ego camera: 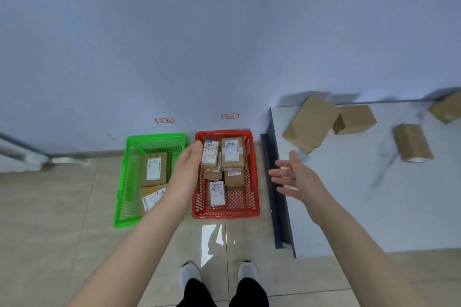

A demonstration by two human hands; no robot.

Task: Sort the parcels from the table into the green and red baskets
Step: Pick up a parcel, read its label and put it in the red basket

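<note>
A green basket [119, 197] and a red basket [254, 189] stand side by side on the floor by the wall. My left hand [185, 169] holds a small labelled parcel [210, 154] over the red basket's left side. Several labelled parcels [232, 154] lie inside the red basket. Two parcels [154, 169] lie in the green one. My right hand [296, 174] hovers with straight spread fingers at the table's left edge, holding nothing. Several brown parcels [310, 123] lie on the white table [349, 194].
Small red-framed labels [230, 116] are stuck on the wall above each basket. The table's dark edge [274, 194] runs just right of the red basket. My feet [190, 273] stand on the tiled floor behind the baskets.
</note>
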